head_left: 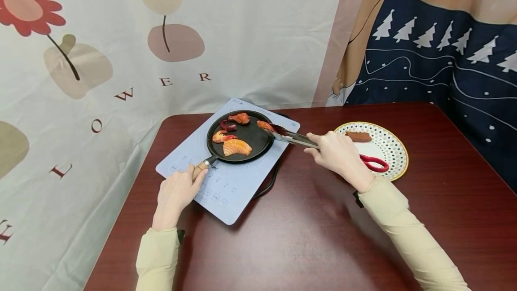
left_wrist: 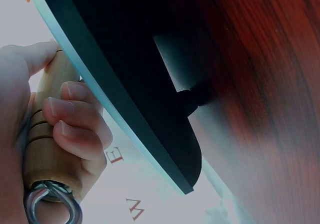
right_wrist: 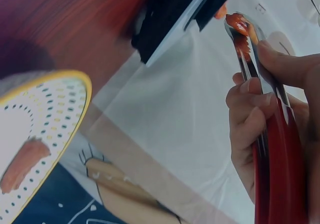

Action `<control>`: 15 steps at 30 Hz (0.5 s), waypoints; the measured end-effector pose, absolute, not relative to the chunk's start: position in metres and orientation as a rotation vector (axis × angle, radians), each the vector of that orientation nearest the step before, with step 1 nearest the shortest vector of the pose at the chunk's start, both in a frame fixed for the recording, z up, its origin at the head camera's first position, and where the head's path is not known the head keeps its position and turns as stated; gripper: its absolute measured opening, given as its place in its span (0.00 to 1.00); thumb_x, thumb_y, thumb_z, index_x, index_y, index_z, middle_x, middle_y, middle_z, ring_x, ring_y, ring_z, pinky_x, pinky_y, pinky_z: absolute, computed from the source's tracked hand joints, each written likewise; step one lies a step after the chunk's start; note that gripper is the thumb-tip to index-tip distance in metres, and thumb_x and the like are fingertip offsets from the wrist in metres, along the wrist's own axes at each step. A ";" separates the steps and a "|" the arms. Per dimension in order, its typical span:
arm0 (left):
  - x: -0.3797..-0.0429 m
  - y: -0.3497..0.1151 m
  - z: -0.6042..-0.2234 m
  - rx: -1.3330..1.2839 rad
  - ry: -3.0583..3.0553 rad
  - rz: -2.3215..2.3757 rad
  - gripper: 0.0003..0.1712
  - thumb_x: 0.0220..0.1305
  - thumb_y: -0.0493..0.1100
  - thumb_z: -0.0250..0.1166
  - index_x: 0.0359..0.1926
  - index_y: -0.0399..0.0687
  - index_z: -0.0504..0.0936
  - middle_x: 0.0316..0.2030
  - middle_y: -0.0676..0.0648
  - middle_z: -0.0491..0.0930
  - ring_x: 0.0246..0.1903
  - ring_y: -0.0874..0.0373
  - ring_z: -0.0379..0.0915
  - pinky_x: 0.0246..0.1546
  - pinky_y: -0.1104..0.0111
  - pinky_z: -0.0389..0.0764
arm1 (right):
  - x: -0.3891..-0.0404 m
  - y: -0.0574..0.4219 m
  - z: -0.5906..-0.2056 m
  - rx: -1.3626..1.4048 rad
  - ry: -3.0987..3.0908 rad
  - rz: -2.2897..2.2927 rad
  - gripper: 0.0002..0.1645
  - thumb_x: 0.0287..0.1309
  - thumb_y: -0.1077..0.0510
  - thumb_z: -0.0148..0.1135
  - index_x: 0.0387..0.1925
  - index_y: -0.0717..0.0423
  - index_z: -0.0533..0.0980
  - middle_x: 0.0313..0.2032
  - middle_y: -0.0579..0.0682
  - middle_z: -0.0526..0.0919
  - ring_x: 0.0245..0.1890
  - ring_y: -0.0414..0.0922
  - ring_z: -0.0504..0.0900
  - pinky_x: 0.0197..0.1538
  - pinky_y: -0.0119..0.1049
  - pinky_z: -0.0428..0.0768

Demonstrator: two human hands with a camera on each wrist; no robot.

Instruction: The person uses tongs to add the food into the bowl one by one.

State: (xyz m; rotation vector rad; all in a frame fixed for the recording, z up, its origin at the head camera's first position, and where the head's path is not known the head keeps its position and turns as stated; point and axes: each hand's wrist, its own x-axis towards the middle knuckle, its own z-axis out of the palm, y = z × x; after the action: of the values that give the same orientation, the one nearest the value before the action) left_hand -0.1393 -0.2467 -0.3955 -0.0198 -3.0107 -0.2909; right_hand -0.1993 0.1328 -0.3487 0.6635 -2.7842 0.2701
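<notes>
My left hand [head_left: 176, 196] grips the wooden handle [left_wrist: 47, 119] of a black frying pan [head_left: 256, 140]. The pan sits on a pale blue induction cooktop [head_left: 238, 187]. In it lie a salmon slice [head_left: 237, 147], a shrimp [head_left: 221, 136], a dark red curled piece [head_left: 228, 125] and a drumstick-like piece [head_left: 240, 118]. My right hand [head_left: 341, 155] holds metal tongs [head_left: 298, 140] with red handles [right_wrist: 286, 166]. The tong tips are closed round an orange-red food piece [right_wrist: 239, 24] at the pan's right side. Whether that piece touches the pan I cannot tell.
A dotted plate with a yellow rim [head_left: 397, 145] stands on the right of the brown table [head_left: 291, 237], bearing a brown sausage-like piece [head_left: 358, 136]. A black cord [head_left: 269, 187] runs beside the cooktop. Printed cloth [head_left: 258, 35] hangs behind the table.
</notes>
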 end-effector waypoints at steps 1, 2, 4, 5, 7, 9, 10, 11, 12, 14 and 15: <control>-0.139 -0.247 -0.396 -0.021 -3.009 -0.291 0.24 0.66 0.58 0.51 0.25 0.43 0.67 0.11 0.45 0.63 0.13 0.53 0.62 0.12 0.66 0.57 | -0.200 0.130 -0.349 0.670 -2.784 0.272 0.16 0.50 0.47 0.67 0.40 0.48 0.78 0.11 0.49 0.75 0.12 0.45 0.69 0.12 0.35 0.62; -0.140 -0.247 -0.396 -0.023 -3.008 -0.293 0.24 0.66 0.58 0.51 0.25 0.43 0.67 0.11 0.45 0.63 0.13 0.53 0.62 0.12 0.66 0.57 | -0.201 0.127 -0.350 0.674 -2.780 0.267 0.16 0.50 0.47 0.67 0.39 0.48 0.78 0.11 0.49 0.75 0.11 0.45 0.69 0.11 0.34 0.61; -0.140 -0.247 -0.396 -0.022 -3.008 -0.296 0.24 0.66 0.58 0.51 0.24 0.43 0.67 0.11 0.45 0.63 0.13 0.53 0.62 0.12 0.66 0.57 | -0.201 0.122 -0.351 0.682 -2.764 0.247 0.15 0.50 0.47 0.67 0.38 0.49 0.78 0.11 0.50 0.75 0.11 0.45 0.68 0.11 0.34 0.60; -0.140 -0.247 -0.396 -0.022 -3.008 -0.299 0.24 0.66 0.58 0.51 0.24 0.43 0.67 0.11 0.46 0.63 0.13 0.53 0.62 0.12 0.66 0.56 | -0.201 0.119 -0.352 0.682 -2.754 0.238 0.15 0.50 0.47 0.67 0.36 0.49 0.77 0.11 0.50 0.75 0.10 0.45 0.68 0.11 0.34 0.60; -0.139 -0.247 -0.396 -0.019 -3.010 -0.301 0.24 0.66 0.58 0.51 0.25 0.43 0.67 0.12 0.46 0.63 0.13 0.53 0.62 0.12 0.66 0.56 | -0.200 0.115 -0.354 0.679 -2.730 0.217 0.14 0.49 0.47 0.67 0.34 0.49 0.77 0.12 0.51 0.75 0.10 0.46 0.69 0.11 0.35 0.61; -0.139 -0.247 -0.396 -0.019 -3.011 -0.299 0.24 0.66 0.58 0.51 0.24 0.43 0.67 0.12 0.45 0.63 0.13 0.53 0.62 0.12 0.66 0.56 | -0.199 0.110 -0.356 0.671 -2.706 0.193 0.14 0.49 0.47 0.68 0.32 0.49 0.76 0.13 0.52 0.75 0.10 0.48 0.70 0.11 0.37 0.63; -0.139 -0.247 -0.395 -0.017 -3.012 -0.299 0.24 0.66 0.58 0.51 0.25 0.43 0.67 0.12 0.45 0.63 0.13 0.53 0.62 0.12 0.66 0.57 | -0.199 0.108 -0.356 0.667 -2.697 0.186 0.14 0.49 0.47 0.68 0.32 0.49 0.76 0.13 0.52 0.76 0.11 0.49 0.71 0.11 0.39 0.64; -0.139 -0.247 -0.395 -0.012 -3.015 -0.299 0.24 0.66 0.58 0.51 0.25 0.43 0.68 0.12 0.45 0.64 0.13 0.53 0.62 0.12 0.66 0.57 | -0.198 0.106 -0.357 0.665 -2.689 0.178 0.13 0.49 0.47 0.68 0.32 0.49 0.76 0.13 0.52 0.76 0.11 0.50 0.71 0.11 0.39 0.64; -0.139 -0.247 -0.395 -0.006 -3.018 -0.298 0.24 0.66 0.58 0.51 0.25 0.43 0.68 0.12 0.45 0.64 0.13 0.53 0.62 0.12 0.66 0.57 | -0.198 0.104 -0.358 0.663 -2.684 0.168 0.13 0.49 0.47 0.68 0.32 0.49 0.76 0.14 0.52 0.77 0.11 0.50 0.71 0.11 0.40 0.65; -0.139 -0.247 -0.395 0.004 -3.024 -0.298 0.24 0.65 0.59 0.51 0.26 0.43 0.68 0.12 0.45 0.64 0.13 0.53 0.63 0.12 0.66 0.57 | -0.197 0.100 -0.359 0.658 -2.676 0.144 0.13 0.49 0.48 0.67 0.32 0.49 0.77 0.14 0.52 0.77 0.11 0.50 0.71 0.11 0.41 0.65; -0.139 -0.247 -0.394 0.009 -3.027 -0.299 0.24 0.65 0.59 0.51 0.26 0.43 0.68 0.12 0.45 0.64 0.13 0.53 0.63 0.12 0.66 0.57 | -0.197 0.098 -0.359 0.655 -2.670 0.132 0.13 0.49 0.48 0.67 0.32 0.50 0.77 0.14 0.53 0.77 0.11 0.51 0.71 0.11 0.41 0.65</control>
State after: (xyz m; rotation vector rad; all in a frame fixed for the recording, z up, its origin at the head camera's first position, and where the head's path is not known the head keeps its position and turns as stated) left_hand -0.1392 -0.2466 -0.3945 0.0092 -3.0272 -0.2994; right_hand -0.1974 0.0976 -0.3594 0.6548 -2.6704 0.1318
